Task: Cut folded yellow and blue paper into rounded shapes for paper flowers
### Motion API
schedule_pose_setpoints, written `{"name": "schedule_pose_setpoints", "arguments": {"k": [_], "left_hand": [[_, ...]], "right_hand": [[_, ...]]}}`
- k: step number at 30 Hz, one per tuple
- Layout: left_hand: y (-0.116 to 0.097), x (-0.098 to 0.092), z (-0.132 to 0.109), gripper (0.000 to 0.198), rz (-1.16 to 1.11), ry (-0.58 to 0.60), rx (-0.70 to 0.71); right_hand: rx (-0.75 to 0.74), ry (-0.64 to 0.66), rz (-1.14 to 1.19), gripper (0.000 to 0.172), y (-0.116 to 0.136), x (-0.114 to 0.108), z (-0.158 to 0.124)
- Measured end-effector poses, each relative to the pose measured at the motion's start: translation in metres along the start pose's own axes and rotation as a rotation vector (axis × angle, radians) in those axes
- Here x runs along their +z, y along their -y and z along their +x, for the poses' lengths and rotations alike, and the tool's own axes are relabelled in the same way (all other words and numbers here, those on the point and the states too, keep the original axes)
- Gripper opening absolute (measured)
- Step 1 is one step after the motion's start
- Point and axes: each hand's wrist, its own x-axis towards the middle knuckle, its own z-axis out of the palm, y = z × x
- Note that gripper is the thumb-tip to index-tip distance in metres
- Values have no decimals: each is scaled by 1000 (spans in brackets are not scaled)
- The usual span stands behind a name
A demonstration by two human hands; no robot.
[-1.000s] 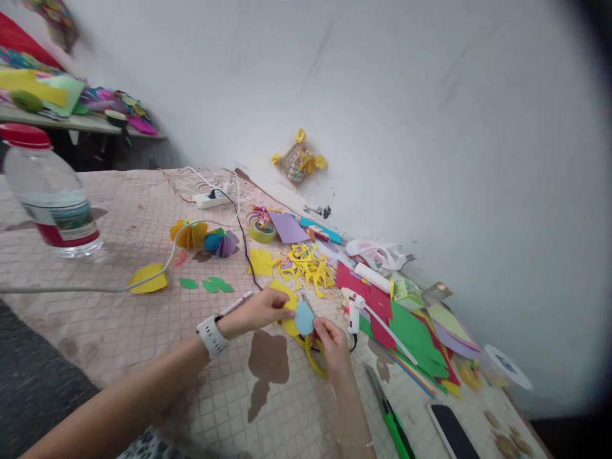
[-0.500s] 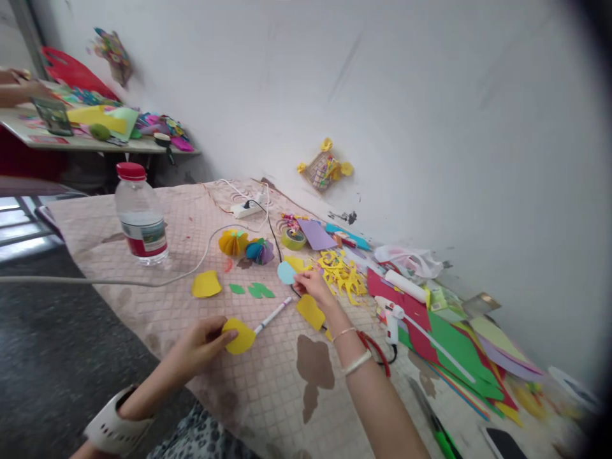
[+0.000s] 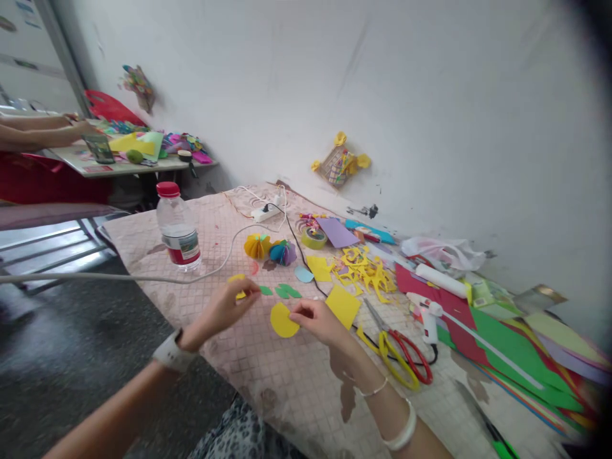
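Note:
My right hand (image 3: 321, 322) pinches a yellow paper circle (image 3: 284, 320) by its right edge, just above the tablecloth. My left hand (image 3: 230, 307) hovers to the left with thumb and fingers drawn together; whether anything is between the tips I cannot make out. Partly hidden behind it lies another yellow paper piece (image 3: 236, 278). Small green paper leaves (image 3: 288, 291) lie just beyond both hands. A light blue paper circle (image 3: 303, 274) rests flat near the black cord. Beside my right wrist are a yellow paper square (image 3: 343, 306) and scissors (image 3: 399, 357) with red and yellow handles.
A water bottle (image 3: 178, 229) stands at the left, with a white cable (image 3: 210, 271) crossing nearby. Paper balls (image 3: 258, 247), tape (image 3: 314, 238) and yellow scraps (image 3: 366, 268) lie farther back. A glue gun (image 3: 429, 315) and a cutter (image 3: 485, 417) are at right. Another person's arms (image 3: 43, 131) reach over the far table.
The yellow circle has passed from my left hand to my right. The light blue circle, earlier in my right hand, now lies on the table. The view has turned left.

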Motion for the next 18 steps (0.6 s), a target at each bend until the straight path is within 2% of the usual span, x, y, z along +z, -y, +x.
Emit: {"name": "schedule_pose_setpoints", "arguments": {"k": [2,4,6,8,11,14,18], "left_hand": [[16,-24,16,39,94,76,50],[28,-44,31,54,172,238,107],[34,-55,42,54,248,372,136],[37,-58,51,46,324,456,130],[42,-56,61,35,411,513,69],[52,-54,70,36,423,535,-9],[60,-52,74,37,358,474,-51]], "right_hand": [[24,-10,-1,11,-11,-3,-7],[42,-4,2,11,-17,-3,-15],[50,1,12,9,-19,0,-22],[47,-2,27,9,-20,4,-27],[38,-22,55,11,-20,5,-33],[37,-30,82,13,-21,1,-39],[34,-51,74,12,-19,-8,-47]]}}
